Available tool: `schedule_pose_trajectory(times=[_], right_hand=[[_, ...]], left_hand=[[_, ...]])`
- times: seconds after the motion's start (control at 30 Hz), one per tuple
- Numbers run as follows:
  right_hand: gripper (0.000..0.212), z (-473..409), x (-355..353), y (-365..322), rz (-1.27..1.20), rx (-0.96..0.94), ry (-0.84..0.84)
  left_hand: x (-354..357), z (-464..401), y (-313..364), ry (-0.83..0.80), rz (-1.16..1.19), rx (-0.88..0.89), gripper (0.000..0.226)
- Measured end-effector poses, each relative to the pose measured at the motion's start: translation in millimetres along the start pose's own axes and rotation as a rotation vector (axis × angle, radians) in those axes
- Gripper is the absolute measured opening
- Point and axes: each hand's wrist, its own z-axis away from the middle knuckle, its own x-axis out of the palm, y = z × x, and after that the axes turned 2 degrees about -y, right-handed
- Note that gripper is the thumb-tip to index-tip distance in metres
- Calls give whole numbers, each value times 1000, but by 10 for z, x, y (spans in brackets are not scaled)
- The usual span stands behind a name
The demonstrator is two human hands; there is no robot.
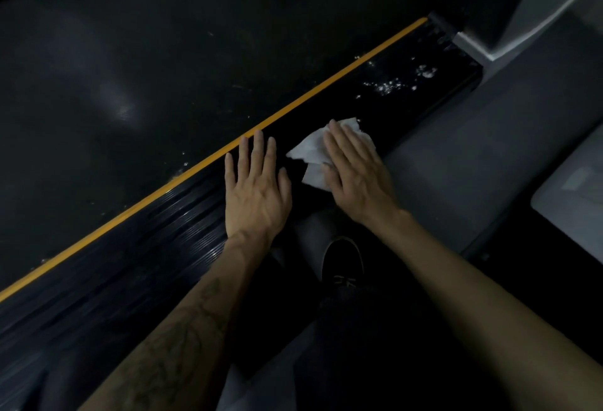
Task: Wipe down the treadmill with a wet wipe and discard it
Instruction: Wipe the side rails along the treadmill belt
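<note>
Wipe (pixel 313 153) pressed flat under right hand (pixel 355 172); left hand (pixel 256 188) spread, released, on rail (pixel 408 91).

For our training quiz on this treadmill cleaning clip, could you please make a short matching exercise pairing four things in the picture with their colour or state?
Column one:
1. wet wipe
2. left hand
3. edge stripe
4. shoe

Column two:
A. yellow, running along the belt
B. lying flat and bare on the black side rail
C. white, pressed under the right hand
D. black, on the floor between the arms

Pairs: 1-C, 2-B, 3-A, 4-D
</note>
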Motion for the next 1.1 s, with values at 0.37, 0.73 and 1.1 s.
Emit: schedule_pose_trajectory(times=[0.37, 0.73, 1.1], right_hand=[[63, -95, 25, 5, -22, 0, -41], [62, -113, 18, -22, -43, 28, -40], [62, -118, 46, -57, 11, 168, -18]], left_hand=[[-26, -56, -7, -6, 15, 10, 66], [3, -81, -3, 11, 10, 11, 63], [-1, -79, 3, 10, 9, 8, 63]])
